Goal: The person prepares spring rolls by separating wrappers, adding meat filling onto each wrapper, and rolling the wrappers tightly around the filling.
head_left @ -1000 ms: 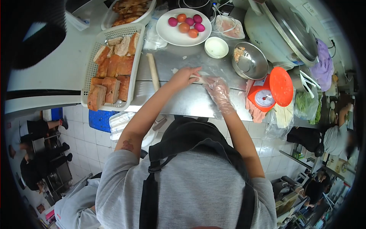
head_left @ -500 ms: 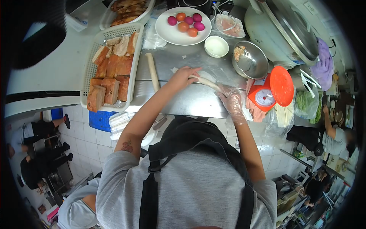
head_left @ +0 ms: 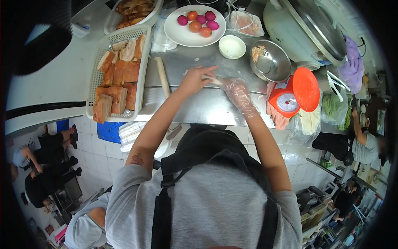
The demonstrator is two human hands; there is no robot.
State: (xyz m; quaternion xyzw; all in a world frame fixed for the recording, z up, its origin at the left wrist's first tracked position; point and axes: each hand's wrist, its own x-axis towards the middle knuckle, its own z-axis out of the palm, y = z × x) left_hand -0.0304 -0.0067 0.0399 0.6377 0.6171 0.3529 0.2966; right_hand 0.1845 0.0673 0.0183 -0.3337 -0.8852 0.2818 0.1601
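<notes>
A pale roll of dough [head_left: 213, 81] lies on the steel worktop [head_left: 195, 108], stretching between my two hands. Bare, my left hand [head_left: 196, 80] grips its left end, with the index finger extended past it. My right hand [head_left: 237, 92], in a clear plastic glove, is closed over the right end and hides that part. The hands are close together. Left of my left forearm a wooden rolling pin [head_left: 162, 76] lies at a slant.
Left stands a basket [head_left: 94, 66] of roasted meat slabs. Behind are a plate [head_left: 174, 37] of colored balls, a white bowl [head_left: 232, 47] and a steel bowl [head_left: 282, 70] with filling. A red scale [head_left: 287, 102] and large pot [head_left: 275, 35] flank the right. Other people [head_left: 365, 147] work nearby.
My gloved right hand has moved left along the dough toward my left hand, so less of the roll shows between them. My left hand has shifted slightly up and left.
</notes>
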